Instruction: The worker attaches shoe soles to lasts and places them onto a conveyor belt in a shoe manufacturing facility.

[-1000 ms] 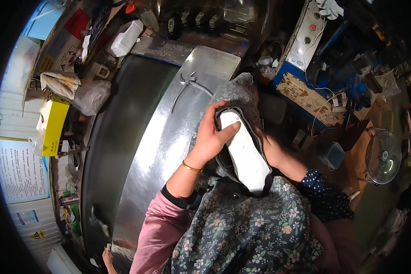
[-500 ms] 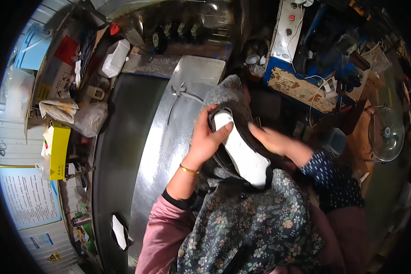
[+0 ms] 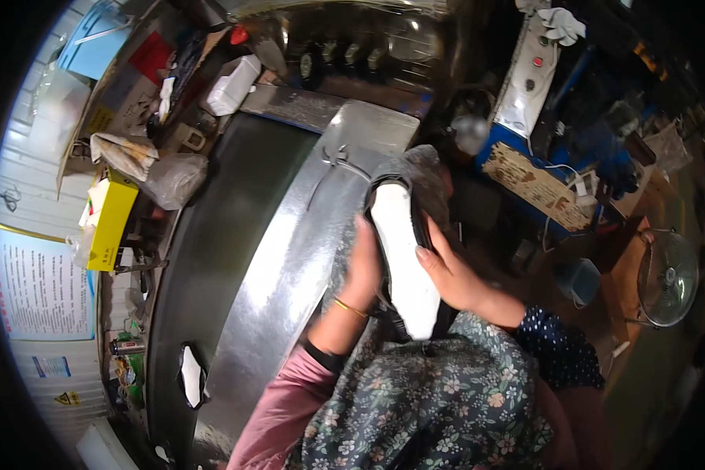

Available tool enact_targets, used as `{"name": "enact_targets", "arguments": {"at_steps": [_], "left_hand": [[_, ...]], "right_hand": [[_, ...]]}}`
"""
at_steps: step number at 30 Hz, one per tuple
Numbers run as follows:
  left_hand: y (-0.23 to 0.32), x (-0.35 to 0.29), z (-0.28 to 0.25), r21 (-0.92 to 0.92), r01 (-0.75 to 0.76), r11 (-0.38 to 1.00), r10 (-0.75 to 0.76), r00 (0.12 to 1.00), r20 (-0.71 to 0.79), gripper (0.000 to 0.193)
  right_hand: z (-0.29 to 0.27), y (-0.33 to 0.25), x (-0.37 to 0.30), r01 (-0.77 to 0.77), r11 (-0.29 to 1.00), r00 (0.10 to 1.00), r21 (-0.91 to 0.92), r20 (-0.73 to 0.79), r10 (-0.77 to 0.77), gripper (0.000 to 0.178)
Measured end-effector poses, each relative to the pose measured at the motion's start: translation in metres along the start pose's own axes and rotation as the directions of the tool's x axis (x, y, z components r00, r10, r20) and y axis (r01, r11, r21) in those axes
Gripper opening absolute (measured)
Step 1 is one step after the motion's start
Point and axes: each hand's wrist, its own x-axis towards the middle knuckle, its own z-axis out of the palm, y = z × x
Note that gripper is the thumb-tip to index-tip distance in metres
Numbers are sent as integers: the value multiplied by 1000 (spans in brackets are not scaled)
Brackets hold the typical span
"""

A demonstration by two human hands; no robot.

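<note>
Head camera view: a black shoe (image 3: 406, 258), long and narrow with a smooth white underside turned up, lies between two bare hands, its near end just by a dark floral cloth apron (image 3: 439, 384). Its long axis runs away from the body, the far end angled slightly to the left, so that one long edge faces each palm. The right hand (image 3: 460, 278), beyond a dark polka-dot cuff (image 3: 560, 345), sits nearer the white face, thumb on the right margin, its grip closed on that side with some fingers out of sight. The left hand (image 3: 363, 262), blurred above a thin gold-coloured bangle (image 3: 350, 308), lies along the opposite edge; whether its grip is clamped or laid flat, one cannot tell. Behind the far end rises a grey patterned cloth mound (image 3: 429, 168). To the left, slender metal pincers (image 3: 338, 158) rest on the curved, shiny metal tabletop (image 3: 270, 251), one handle reaching near the shoe, while on a dark green belt (image 3: 211, 227) lies a second black shoe (image 3: 189, 376), also white side up
</note>
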Motion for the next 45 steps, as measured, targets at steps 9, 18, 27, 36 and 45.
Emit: {"name": "enact_targets", "arguments": {"at_steps": [9,18,27,36,45], "left_hand": [[37,1,34,928,-51,-369,317,932,177,28],[-17,-57,0,970,-242,19,408,888,214,41],[27,8,14,247,-10,969,-26,989,143,67],[22,15,14,468,-212,858,100,962,253,43],[23,12,16,488,-382,785,231,911,341,37]], "right_hand": [[36,-12,4,87,978,987,-192,-119,-111,79],[23,0,-6,163,968,977,-192,-104,-185,74],[-5,-19,-14,264,911,957,-316,205,-206,74],[-18,-24,76,-38,976,996,214,83,20,62],[-10,-29,77,-42,924,998,380,65,19,56]]}}
